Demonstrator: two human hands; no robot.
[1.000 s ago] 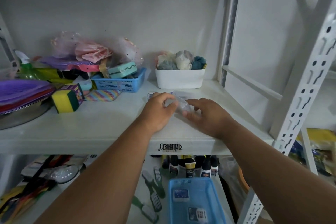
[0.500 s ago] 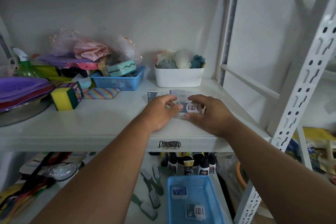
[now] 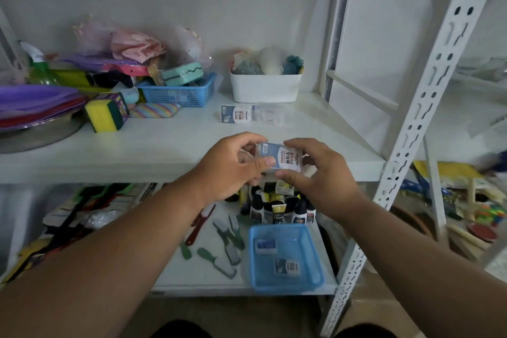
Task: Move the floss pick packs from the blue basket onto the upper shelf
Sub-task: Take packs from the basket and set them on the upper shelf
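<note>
Nearest the camera, on the lower shelf, the shallow blue plastic basket (image 3: 285, 255) is still holding two small floss pick packs (image 3: 286, 267), so the job looks partly done.

Above it, both hands are sharing one small clear box with a blue-and-white label, a floss pick pack (image 3: 279, 158), right over the front lip of the white metal upper shelf (image 3: 164, 151). The left hand (image 3: 233, 166) is pinching its left end between thumb and curled fingers (image 3: 263, 163); the right hand (image 3: 318, 173) is gripping the right end the same way.

The likely trouble comes from where it is hovering: if it is let go this close to the edge, the slick box could slide off and drop onto the dark bottles (image 3: 277, 207) below. A two-handed grip also means a clumsy handover could tip it.

The label is showing a barcode and vertical Chinese characters, too small to read with confidence.

Farther back on the upper shelf, a labelled pack (image 3: 236, 114) and a clear one (image 3: 267, 115) are lying side by side, touching, in front of a white plastic tub (image 3: 264, 88); their print is too small to read.
</note>
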